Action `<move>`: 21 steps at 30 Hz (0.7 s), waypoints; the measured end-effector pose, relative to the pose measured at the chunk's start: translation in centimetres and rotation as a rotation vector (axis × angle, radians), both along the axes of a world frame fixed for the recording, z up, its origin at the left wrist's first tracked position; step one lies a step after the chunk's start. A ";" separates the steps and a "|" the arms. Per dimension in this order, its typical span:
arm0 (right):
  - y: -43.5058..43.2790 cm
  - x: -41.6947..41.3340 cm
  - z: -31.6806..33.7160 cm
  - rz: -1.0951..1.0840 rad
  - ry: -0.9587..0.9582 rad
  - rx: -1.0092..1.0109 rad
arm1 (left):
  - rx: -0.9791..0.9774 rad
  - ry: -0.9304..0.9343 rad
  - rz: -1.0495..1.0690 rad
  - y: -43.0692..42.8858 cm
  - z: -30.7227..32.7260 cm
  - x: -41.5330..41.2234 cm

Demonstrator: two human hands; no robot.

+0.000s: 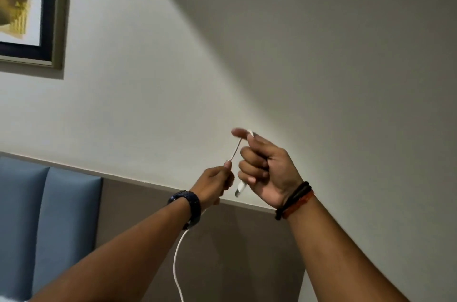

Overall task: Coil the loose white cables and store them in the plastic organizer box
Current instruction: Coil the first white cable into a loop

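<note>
Both hands are raised in front of a wall, holding one white cable [176, 259]. My right hand [265, 168] is closed around the cable's end, and the white USB plug [240, 189] sticks out below its fingers. A short taut stretch of cable runs from the right thumb and forefinger down to my left hand [216, 184], which pinches it. Below the left wrist the rest of the cable hangs down and leaves the view at the bottom. The plastic organizer box is not in view.
A pale wall [173, 79] fills most of the view. A framed picture [29, 10] hangs at the upper left. A blue padded headboard [49, 215] and a grey-brown panel [222, 252] lie behind the arms.
</note>
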State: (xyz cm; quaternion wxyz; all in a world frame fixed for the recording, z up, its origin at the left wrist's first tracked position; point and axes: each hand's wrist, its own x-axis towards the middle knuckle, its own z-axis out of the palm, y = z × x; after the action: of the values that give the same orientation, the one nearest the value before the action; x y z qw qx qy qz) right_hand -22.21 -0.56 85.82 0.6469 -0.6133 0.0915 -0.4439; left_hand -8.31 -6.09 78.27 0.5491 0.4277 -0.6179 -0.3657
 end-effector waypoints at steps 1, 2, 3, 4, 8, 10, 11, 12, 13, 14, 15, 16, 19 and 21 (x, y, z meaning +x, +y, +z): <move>0.4 0.5 0.5 -0.011 -0.060 -0.020 | 0.014 0.014 -0.035 0.3 0.2 -0.6; 0.8 0.9 1.0 -0.028 -0.125 -0.030 | 0.021 0.013 -0.066 0.7 0.5 -1.1; 1.2 1.2 1.5 -0.053 -0.195 -0.041 | 0.021 0.002 -0.089 0.9 0.7 -1.5; 1.4 1.3 2.2 -0.078 -0.277 -0.054 | 0.017 -0.019 -0.102 1.2 0.9 -1.7; 2.5 -0.3 5.0 -0.194 -0.606 -0.049 | -0.050 -0.174 -0.101 1.9 1.4 -1.3; 3.3 -1.2 6.2 -0.182 -0.702 -0.104 | -0.089 -0.262 -0.084 2.2 1.6 -1.1; 3.7 -1.4 6.7 -0.149 -0.738 -0.131 | -0.101 -0.290 -0.076 2.4 1.7 -1.0; 4.0 -1.3 7.2 -0.117 -0.767 -0.156 | -0.105 -0.305 -0.065 2.5 1.9 -1.0; 4.0 -1.2 7.5 -0.102 -0.783 -0.174 | -0.107 -0.310 -0.048 2.5 2.0 -1.0; 3.9 -1.1 7.8 -0.109 -0.791 -0.177 | -0.112 -0.314 -0.023 2.6 2.1 -1.0; 3.7 -1.0 8.0 -0.163 -0.778 -0.165 | -0.124 -0.318 0.010 2.7 2.3 -0.9; 3.2 -1.0 8.1 -0.296 -0.742 -0.135 | -0.142 -0.322 0.047 2.7 2.5 -0.6; 0.9 -1.6 6.7 -0.978 -0.399 -0.051 | -0.199 -0.309 0.142 2.8 3.2 0.7; -0.2 -2.1 4.2 -1.389 0.049 -0.161 | -0.222 -0.320 0.179 2.7 3.6 1.3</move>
State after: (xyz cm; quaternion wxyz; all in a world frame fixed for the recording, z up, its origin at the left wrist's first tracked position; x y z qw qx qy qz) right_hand -24.33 -0.74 90.01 0.1635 -0.4686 0.4438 -0.7461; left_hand -6.98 -3.39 81.91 0.5178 0.4705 -0.6933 -0.1726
